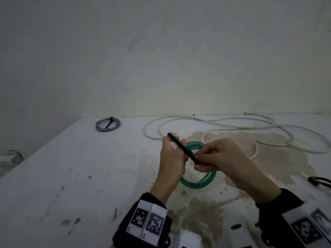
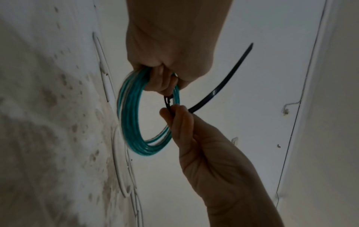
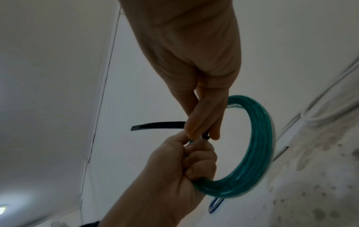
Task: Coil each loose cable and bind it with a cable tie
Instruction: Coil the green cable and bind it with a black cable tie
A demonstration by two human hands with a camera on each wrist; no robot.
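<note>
left hand: the left hand (image 1: 172,158) is clenched round the green coil (image 1: 198,181), so the turns stay bunched while the tie goes on. The left wrist view shows the fingers (image 2: 161,81) curled through the loop.
right hand: the right hand (image 1: 222,156) pinches the black cable tie (image 1: 180,147) at its head end, right against the coil. Thumb and fingers (image 3: 202,121) close on the tie's head; judged, it is set to pull the strap tight.
green coil: held up off the table (image 1: 75,167) between both hands, roughly upright. Holding it in the air probably keeps clear access all the way round the bundle.
tie state: a small loop (image 2: 168,101) sits round the strands beside the left fingers and the long tail sticks out free toward the upper left in the head view. It looks threaded but not cinched; I cannot tell if the ratchet has caught.
step: binding the second cable, by my read.
count, cables: three. One green in hand, one blue-grey coil (image 1: 108,124) already tied at the far left of the table, and one white cable (image 1: 232,126) loose across the far right.
count, ties: two clearly seen, one in hand and one on the blue-grey coil. A dark item (image 1: 320,181) lies at the right edge, maybe spare ties; too small to tell.
left to do: cinch this tie, then coil and bind the white cable.
</note>
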